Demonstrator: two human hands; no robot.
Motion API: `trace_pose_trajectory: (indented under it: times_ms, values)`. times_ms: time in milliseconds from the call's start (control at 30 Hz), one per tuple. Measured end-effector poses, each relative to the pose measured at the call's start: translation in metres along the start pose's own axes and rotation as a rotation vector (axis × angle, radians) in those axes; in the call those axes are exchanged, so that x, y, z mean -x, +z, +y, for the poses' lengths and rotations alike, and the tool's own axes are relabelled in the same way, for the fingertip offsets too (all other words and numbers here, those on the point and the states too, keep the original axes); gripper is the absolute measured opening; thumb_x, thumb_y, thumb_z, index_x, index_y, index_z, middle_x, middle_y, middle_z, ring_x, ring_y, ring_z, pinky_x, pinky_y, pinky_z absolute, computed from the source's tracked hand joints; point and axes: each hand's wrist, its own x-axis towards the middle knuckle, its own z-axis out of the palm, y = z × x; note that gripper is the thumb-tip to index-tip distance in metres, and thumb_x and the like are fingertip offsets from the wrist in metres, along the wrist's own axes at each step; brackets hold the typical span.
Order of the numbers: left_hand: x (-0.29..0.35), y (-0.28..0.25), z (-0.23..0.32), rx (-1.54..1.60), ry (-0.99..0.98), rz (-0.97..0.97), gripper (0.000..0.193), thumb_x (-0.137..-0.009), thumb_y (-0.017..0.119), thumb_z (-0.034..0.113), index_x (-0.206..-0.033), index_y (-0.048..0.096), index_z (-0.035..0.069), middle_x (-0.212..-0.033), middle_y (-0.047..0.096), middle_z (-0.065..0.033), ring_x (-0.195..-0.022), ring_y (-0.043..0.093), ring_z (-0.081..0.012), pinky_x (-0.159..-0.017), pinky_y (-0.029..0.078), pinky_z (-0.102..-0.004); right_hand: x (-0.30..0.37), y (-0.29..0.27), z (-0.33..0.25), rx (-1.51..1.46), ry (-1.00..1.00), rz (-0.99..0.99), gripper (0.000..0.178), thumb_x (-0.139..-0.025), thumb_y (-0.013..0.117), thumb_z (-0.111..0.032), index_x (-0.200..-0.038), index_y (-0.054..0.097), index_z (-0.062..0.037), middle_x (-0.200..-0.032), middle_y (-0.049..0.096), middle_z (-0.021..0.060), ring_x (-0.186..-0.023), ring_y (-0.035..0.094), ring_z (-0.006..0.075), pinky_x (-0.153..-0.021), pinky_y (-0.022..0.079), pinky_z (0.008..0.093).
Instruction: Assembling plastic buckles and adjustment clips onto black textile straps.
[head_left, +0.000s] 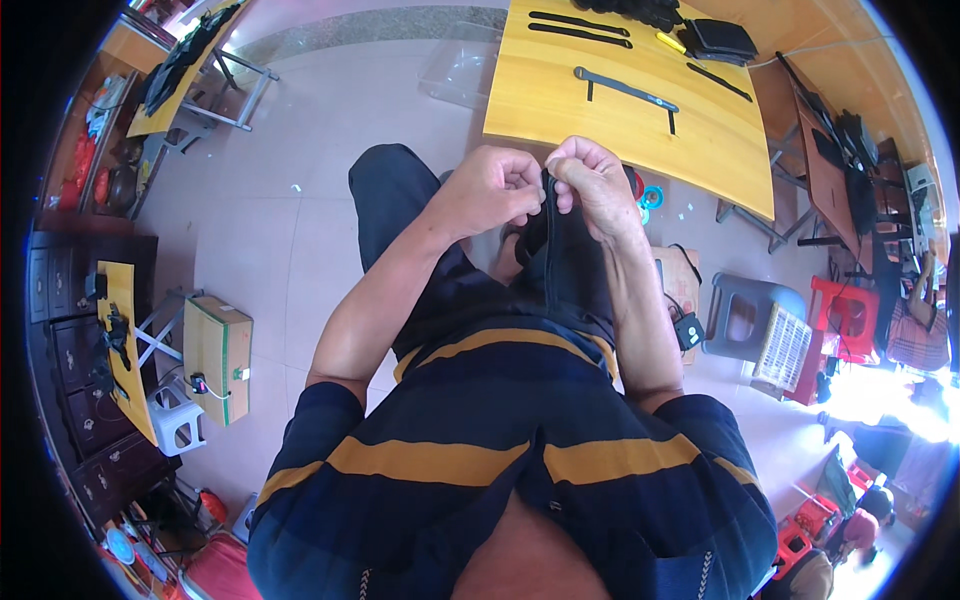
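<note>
A thin black strap (550, 250) hangs down over my lap, its upper end between my two hands. My left hand (500, 190) is closed on it with thumb and fingertips. My right hand (592, 184) pinches the same end from the other side, nearly touching the left. Just beyond my hands is the yellow wooden table (560, 108). On it lies a grey strap (628, 88) with two short black tabs sticking out toward me. Two black straps (580, 28) lie farther back, and another black strap (718, 82) lies to the right.
A yellow-handled tool (671, 42) and a black pouch (722, 40) are at the table's back right. A clear plastic bin (460, 68) stands left of the table. To my right are a grey chair (738, 312) and a red stool (845, 315); a cardboard box (217, 350) stands left.
</note>
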Motion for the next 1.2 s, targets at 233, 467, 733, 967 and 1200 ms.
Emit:
trace_pose_trajectory:
  times_ms: [233, 467, 733, 967, 1200]
  values:
    - [0.001, 0.003, -0.007, 0.054, -0.008, 0.044, 0.005, -0.08, 0.065, 0.002, -0.075, 0.064, 0.001, -0.068, 0.064, -0.0018, -0.059, 0.059, -0.007, -0.054, 0.048, -0.0224, 0.001, 0.002, 0.006, -0.031, 0.009, 0.002, 0.005, -0.088, 0.065, -0.009, -0.084, 0.065, -0.0063, -0.065, 0.059, -0.0018, -0.048, 0.052, 0.0053, -0.045, 0.043, 0.0197]
    - [-0.002, 0.006, -0.028, 0.046, 0.023, 0.072, 0.007, -0.075, 0.064, 0.001, -0.069, 0.06, 0.002, -0.063, 0.06, 0.0003, -0.055, 0.055, -0.006, -0.05, 0.042, -0.0224, 0.0, 0.001, 0.016, -0.029, 0.038, -0.029, 0.005, -0.088, 0.064, -0.008, -0.085, 0.065, -0.0056, -0.066, 0.058, -0.0014, -0.05, 0.051, 0.0055, -0.045, 0.042, 0.0208]
    - [-0.003, 0.004, -0.048, 0.311, -0.107, 0.139, 0.015, -0.081, 0.059, 0.004, -0.068, 0.052, 0.008, -0.061, 0.052, 0.001, -0.051, 0.046, -0.0066, -0.048, 0.04, -0.0218, 0.005, 0.006, 0.027, -0.029, 0.028, -0.018, 0.012, -0.089, 0.07, -0.014, -0.09, 0.063, -0.0041, -0.069, 0.057, -0.0031, -0.058, 0.053, 0.0053, -0.052, 0.044, 0.0223]
    - [-0.004, 0.003, -0.062, 0.302, -0.12, 0.188, 0.015, -0.082, 0.06, 0.005, -0.069, 0.052, 0.009, -0.061, 0.053, -0.0001, -0.051, 0.047, -0.0075, -0.048, 0.041, -0.0219, 0.031, 0.014, 0.023, 0.904, -0.399, 0.149, 0.018, -0.081, 0.076, -0.014, -0.089, 0.064, -0.0026, -0.072, 0.064, 0.0075, -0.06, 0.062, 0.0196, -0.058, 0.051, 0.0323]
    - [-0.005, 0.004, -0.064, 0.203, -0.076, 0.202, 0.015, -0.082, 0.061, 0.005, -0.07, 0.053, 0.008, -0.062, 0.053, -0.0001, -0.051, 0.049, -0.0072, -0.047, 0.041, -0.0222, 0.024, 0.016, 0.026, 0.986, -0.518, 0.166, 0.011, -0.079, 0.071, -0.014, -0.076, 0.068, -0.0029, -0.067, 0.065, 0.0132, -0.065, 0.068, 0.0304, -0.059, 0.053, 0.0381]
